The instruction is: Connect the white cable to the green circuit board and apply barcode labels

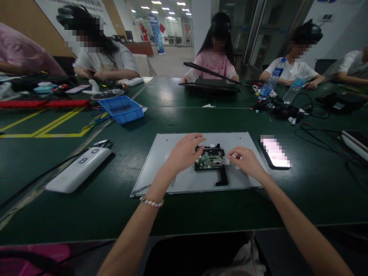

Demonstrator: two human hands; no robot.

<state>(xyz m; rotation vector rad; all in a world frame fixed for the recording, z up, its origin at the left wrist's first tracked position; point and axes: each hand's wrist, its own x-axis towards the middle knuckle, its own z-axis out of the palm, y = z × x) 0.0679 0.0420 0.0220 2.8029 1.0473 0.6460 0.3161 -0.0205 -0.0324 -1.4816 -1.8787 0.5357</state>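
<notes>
Lying across the far left of the worktop, a red strip runs behind yellow tape lines. Nearer stands a white device with a dark cable beside it, and beyond that a blue tray sits tilted. At the centre, a pale panel lies flat, carrying a green circuit board in a black frame. The left hand reaches over the board's left side, fingers spread and slightly curled, hiding part of that edge. At its right side, the right hand has thumb and forefinger drawn together near a pale tab; whether they pinch it, I cannot tell. Just right of the panel lies a lit phone; farther back, two bottles stand among tangled black cables. The worktop is dark green, with seams. Across it sit several people, one in pink behind a black hinged object; behind them are a blue banner and ceiling lights.
</notes>
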